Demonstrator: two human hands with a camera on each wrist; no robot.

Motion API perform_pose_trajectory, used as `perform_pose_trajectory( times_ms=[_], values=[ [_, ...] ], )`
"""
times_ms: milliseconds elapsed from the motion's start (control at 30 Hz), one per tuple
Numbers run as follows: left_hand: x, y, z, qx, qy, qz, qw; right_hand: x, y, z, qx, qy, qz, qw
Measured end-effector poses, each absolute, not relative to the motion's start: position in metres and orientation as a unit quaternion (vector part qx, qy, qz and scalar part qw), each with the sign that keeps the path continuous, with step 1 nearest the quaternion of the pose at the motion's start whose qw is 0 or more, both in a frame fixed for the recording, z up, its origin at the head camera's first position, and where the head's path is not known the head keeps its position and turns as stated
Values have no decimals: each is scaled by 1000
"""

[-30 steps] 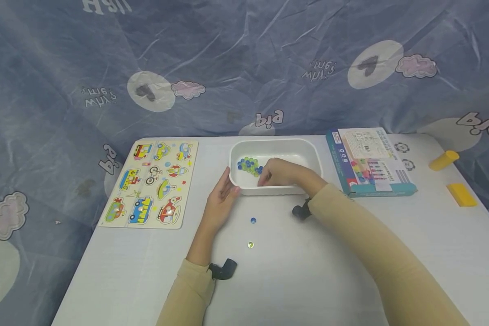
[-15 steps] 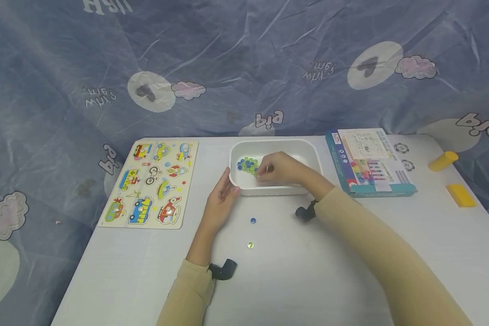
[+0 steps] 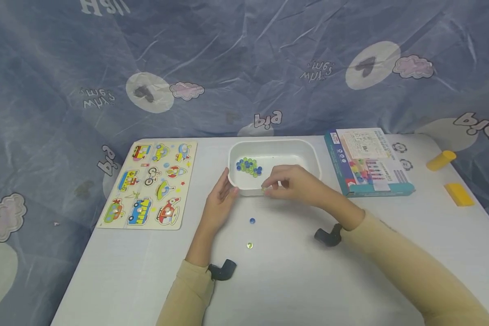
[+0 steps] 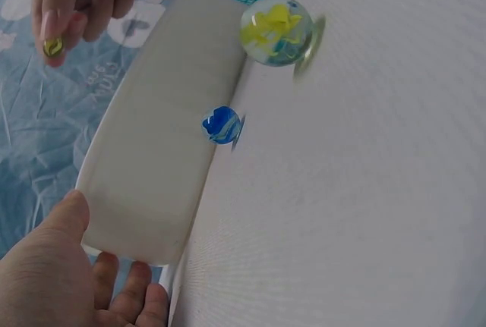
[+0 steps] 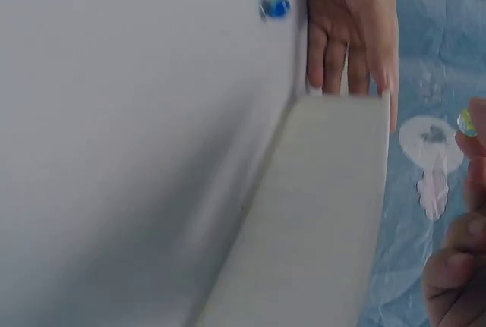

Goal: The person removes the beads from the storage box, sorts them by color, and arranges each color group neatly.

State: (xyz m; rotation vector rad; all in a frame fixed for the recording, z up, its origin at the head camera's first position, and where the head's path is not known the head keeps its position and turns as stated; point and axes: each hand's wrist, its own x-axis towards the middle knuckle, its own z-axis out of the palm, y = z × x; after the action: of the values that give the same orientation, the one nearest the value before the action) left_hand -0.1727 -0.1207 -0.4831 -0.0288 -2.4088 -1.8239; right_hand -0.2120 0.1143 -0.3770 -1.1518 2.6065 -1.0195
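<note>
In the head view, a white plastic tray (image 3: 248, 192) holds a cluster of blue and yellow-green glass marbles (image 3: 248, 166) at its left end. Above the tray's front rim, my right hand (image 3: 295, 183) pinches a clear marble with a yellow-green swirl (image 4: 52, 46) between thumb and index finger. My left hand (image 3: 220, 203) rests against the tray's near left corner, fingers extended along the end wall and thumb at the rim. On the table before the tray lie a blue-swirled marble (image 4: 221, 124) and, closer to me, a yellow-swirled marble (image 4: 277, 31), apart from each other.
Left of the tray lies a wooden vehicle puzzle board (image 3: 146, 185). To the right is a teal toy box (image 3: 371, 163). Farther right are a yellow cylinder (image 3: 441, 160) and a yellow block (image 3: 459, 194). A blue patterned cloth (image 3: 228, 59) hangs behind the white table.
My right hand has risen out of the tray and come toward me and right, with a yellow-green marble now visible in its fingertips. My left hand and the two table marbles stay put.
</note>
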Motion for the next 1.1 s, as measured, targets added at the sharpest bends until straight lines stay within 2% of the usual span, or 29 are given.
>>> perform_pose_trajectory(
  times_ms=[300, 600, 900, 1100],
  values=[
    [-172, -122, -482, -17, -795, -604, 62, -162, 109, -402, -390, 865, -281, 145],
    [-172, -121, -483, -18, -793, -606, 60, -149, 98, -427, -395, 863, -242, 203],
    [-172, -121, -484, -17, -793, -606, 60, -147, 94, -438, -392, 862, -243, 209],
    [-172, -121, -484, -19, -791, -608, 63, -150, 98, -424, -393, 862, -258, 190]
  ],
)
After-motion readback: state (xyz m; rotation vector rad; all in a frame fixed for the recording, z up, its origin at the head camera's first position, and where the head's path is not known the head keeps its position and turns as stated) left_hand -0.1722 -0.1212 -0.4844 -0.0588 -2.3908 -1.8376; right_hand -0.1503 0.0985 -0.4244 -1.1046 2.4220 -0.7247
